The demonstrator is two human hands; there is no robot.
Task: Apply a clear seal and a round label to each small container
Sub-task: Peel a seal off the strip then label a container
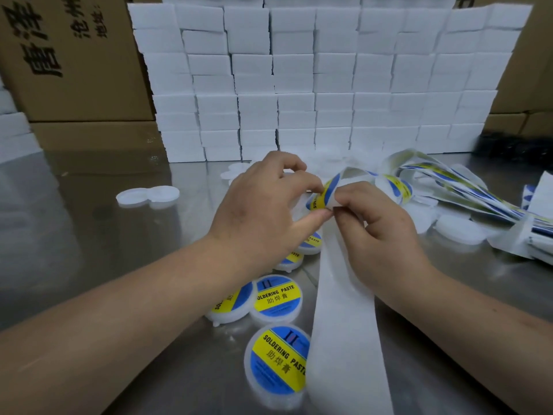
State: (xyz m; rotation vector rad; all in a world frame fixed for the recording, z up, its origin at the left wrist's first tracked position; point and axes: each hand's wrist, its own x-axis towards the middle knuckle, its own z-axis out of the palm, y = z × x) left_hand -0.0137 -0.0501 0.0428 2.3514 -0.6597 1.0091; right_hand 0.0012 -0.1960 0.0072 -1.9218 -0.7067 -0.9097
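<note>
The labelling step was in hand. A round label (324, 194), yellow and blue, stood half peeled from its white backing strip (344, 310) above the middle of the metal surface (89, 235). The left hand (263, 211) kept a narrow grip, thumb and forefinger closed on the label's edge. The right hand (374, 223) pinched the strip just beside it, and the strip hung toward the person over the nearest labelled container (276, 362). More labelled containers (276, 298) lay in a loose line under the left wrist.

The next move probably called for pulling the label fully free, then setting it centred on a bare container and pressing it flat. Whether any clear seal was already on could not be told.

A wall of white boxes (314, 85) closed the far side, with cardboard cartons (74, 55) behind at the left. Loose label strips (449, 187) and white round pieces crowded the right. The most room for moving lay to the left, where two plain white pieces (148, 196) sat touching.
</note>
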